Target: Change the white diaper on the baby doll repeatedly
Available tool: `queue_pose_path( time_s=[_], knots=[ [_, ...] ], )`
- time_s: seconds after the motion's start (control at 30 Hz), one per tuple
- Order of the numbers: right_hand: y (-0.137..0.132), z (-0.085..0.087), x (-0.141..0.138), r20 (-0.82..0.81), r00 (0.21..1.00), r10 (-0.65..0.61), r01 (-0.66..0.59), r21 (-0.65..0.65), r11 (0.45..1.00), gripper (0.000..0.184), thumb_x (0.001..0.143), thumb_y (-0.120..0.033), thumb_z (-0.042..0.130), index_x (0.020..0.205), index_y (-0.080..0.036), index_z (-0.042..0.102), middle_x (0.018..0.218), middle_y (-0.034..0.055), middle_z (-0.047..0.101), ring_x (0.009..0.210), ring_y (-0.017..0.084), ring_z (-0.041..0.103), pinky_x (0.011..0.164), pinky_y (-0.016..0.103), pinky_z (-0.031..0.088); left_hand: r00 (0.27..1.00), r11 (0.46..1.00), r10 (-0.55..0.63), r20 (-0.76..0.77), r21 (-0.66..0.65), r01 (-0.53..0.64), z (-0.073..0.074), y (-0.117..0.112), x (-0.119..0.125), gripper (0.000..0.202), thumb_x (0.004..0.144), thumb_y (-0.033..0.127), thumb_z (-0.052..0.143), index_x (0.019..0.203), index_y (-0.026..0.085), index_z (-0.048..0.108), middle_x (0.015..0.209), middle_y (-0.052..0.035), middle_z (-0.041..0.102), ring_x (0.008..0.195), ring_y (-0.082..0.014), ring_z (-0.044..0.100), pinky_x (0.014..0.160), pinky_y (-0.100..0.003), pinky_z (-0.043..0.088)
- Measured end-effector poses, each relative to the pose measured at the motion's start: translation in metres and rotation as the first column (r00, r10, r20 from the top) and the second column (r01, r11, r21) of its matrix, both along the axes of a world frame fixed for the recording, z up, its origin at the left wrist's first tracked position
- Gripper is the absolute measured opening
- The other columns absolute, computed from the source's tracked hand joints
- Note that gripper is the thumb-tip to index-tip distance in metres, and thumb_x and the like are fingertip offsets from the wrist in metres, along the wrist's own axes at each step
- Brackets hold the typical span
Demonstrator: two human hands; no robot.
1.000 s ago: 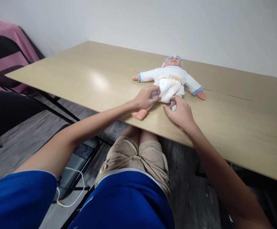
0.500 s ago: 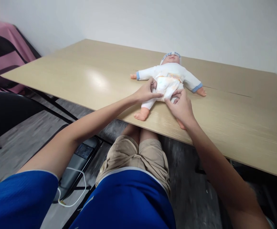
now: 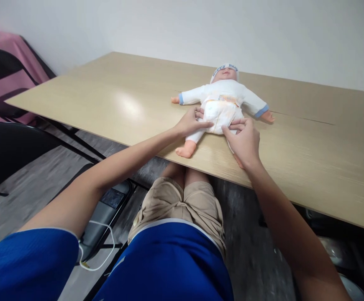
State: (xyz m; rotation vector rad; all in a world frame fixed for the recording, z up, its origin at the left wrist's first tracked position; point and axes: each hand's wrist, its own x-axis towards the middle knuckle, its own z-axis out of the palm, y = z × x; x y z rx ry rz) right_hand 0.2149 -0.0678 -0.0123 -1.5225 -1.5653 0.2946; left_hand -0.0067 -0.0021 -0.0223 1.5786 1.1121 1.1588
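A baby doll (image 3: 221, 90) in a white outfit with blue cuffs and a lettered cap lies on its back on the table, its feet towards me. Around its hips is a white diaper (image 3: 217, 115) with an orange-edged waistband. My left hand (image 3: 194, 121) pinches the diaper's edge by the leg on the left. At the opposite leg edge my right hand (image 3: 244, 136) has the diaper between thumb and fingers. The exact grip of the fingertips is partly hidden. One doll foot (image 3: 186, 149) points towards the table's front edge; my right hand partly covers the other leg.
The wooden table (image 3: 132, 83) reaches back to a white wall. Black folding chairs (image 3: 9, 154) stand at the left, near a pink-covered table (image 3: 28, 58). A grey device with a screen (image 3: 111, 198) and a white cable (image 3: 111, 234) lie on a seat beside my legs.
My right hand has shifted slightly to the right, along the diaper's leg edge. The diaper front looks flatter and more spread out. My left hand has hardly moved.
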Motion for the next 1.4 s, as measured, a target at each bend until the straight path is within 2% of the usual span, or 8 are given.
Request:
queue_pose_path(
  time_s=[0.13, 0.23, 0.43, 0.67, 0.9, 1.13, 1.3, 1.4],
  knots=[
    [-0.001, 0.003, -0.002, 0.005, 1.000, 0.012, -0.012, -0.018, 1.000, 0.025, 0.092, -0.045, 0.079, 0.100, -0.026, 0.065, 0.103, 0.0102, 0.086, 0.100, 0.033, 0.080, 0.108, 0.054, 0.058, 0.990, 0.991, -0.136, -0.044, 0.004, 0.136, 0.007, -0.001, -0.007, 0.042, 0.075, 0.039, 0.095, 0.100, 0.017, 0.070, 0.096, -0.0033, 0.071, 0.103, -0.0236, 0.069, 0.101, -0.038, 0.052],
    [-0.001, 0.003, -0.003, -0.011, 0.999, 0.039, -0.039, -0.024, 0.999, 0.023, 0.092, -0.045, 0.078, 0.099, -0.026, 0.069, 0.103, 0.0108, 0.086, 0.099, 0.032, 0.080, 0.108, 0.053, 0.059, 0.975, 0.983, -0.185, -0.122, -0.010, 0.185, 0.015, -0.001, -0.011, 0.037, 0.078, 0.045, 0.093, 0.094, 0.016, 0.076, 0.099, -0.0059, 0.074, 0.108, -0.0268, 0.069, 0.105, -0.040, 0.051],
    [-0.003, 0.002, -0.001, -0.044, 0.999, 0.021, -0.022, -0.041, 0.999, 0.028, 0.090, -0.046, 0.082, 0.103, -0.025, 0.068, 0.107, 0.0115, 0.087, 0.103, 0.033, 0.080, 0.109, 0.053, 0.059, 0.952, 0.936, -0.307, 0.025, -0.174, 0.306, 0.020, 0.002, -0.014, 0.051, 0.079, 0.047, 0.094, 0.119, 0.017, 0.083, 0.130, -0.0128, 0.081, 0.131, -0.0343, 0.070, 0.118, -0.047, 0.050],
    [-0.006, 0.008, -0.001, -0.012, 0.999, 0.048, -0.048, -0.073, 0.996, 0.021, 0.091, -0.042, 0.079, 0.101, -0.024, 0.076, 0.106, 0.0116, 0.088, 0.097, 0.033, 0.080, 0.103, 0.051, 0.060, 0.940, 0.905, -0.323, 0.106, -0.257, 0.340, 0.012, 0.007, -0.019, 0.056, 0.082, 0.052, 0.094, 0.127, 0.019, 0.082, 0.141, -0.0141, 0.080, 0.143, -0.0383, 0.067, 0.121, -0.049, 0.050],
    [-0.010, 0.007, -0.005, 0.098, 0.994, 0.048, -0.042, -0.059, 0.997, 0.027, 0.095, -0.046, 0.074, 0.103, -0.023, 0.083, 0.103, 0.0134, 0.086, 0.101, 0.037, 0.078, 0.101, 0.051, 0.056, 0.931, 0.907, -0.346, 0.117, -0.212, 0.364, 0.013, 0.006, -0.018, 0.057, 0.083, 0.048, 0.093, 0.131, 0.018, 0.081, 0.144, -0.0150, 0.079, 0.146, -0.0393, 0.065, 0.124, -0.051, 0.049],
    [-0.009, 0.004, -0.009, 0.141, 0.989, 0.033, -0.026, -0.050, 0.998, 0.032, 0.098, -0.049, 0.068, 0.114, -0.024, 0.078, 0.106, 0.0117, 0.081, 0.110, 0.036, 0.068, 0.107, 0.053, 0.052, 0.942, 0.928, -0.331, 0.062, -0.158, 0.336, 0.021, -0.001, -0.015, 0.062, 0.083, 0.044, 0.092, 0.134, 0.012, 0.078, 0.146, -0.0193, 0.076, 0.145, -0.0420, 0.064, 0.123, -0.052, 0.048],
    [-0.010, 0.005, -0.005, 0.089, 0.994, 0.064, -0.057, -0.081, 0.995, 0.031, 0.099, -0.051, 0.068, 0.115, -0.026, 0.077, 0.099, 0.0080, 0.078, 0.099, 0.032, 0.068, 0.102, 0.048, 0.056, 0.940, 0.927, -0.338, 0.055, -0.156, 0.342, 0.020, 0.003, -0.016, 0.056, 0.085, 0.046, 0.091, 0.131, 0.017, 0.079, 0.146, -0.0159, 0.077, 0.143, -0.0378, 0.067, 0.121, -0.047, 0.050],
    [-0.006, 0.007, 0.003, 0.015, 0.994, 0.111, -0.109, -0.101, 0.989, 0.030, 0.097, -0.050, 0.071, 0.113, -0.025, 0.077, 0.106, 0.0075, 0.081, 0.090, 0.028, 0.069, 0.094, 0.044, 0.059, 0.934, 0.921, -0.352, 0.053, -0.158, 0.356, 0.021, 0.007, -0.017, 0.053, 0.085, 0.047, 0.091, 0.129, 0.018, 0.079, 0.143, -0.0148, 0.079, 0.140, -0.0365, 0.068, 0.117, -0.045, 0.052]
  ],
)
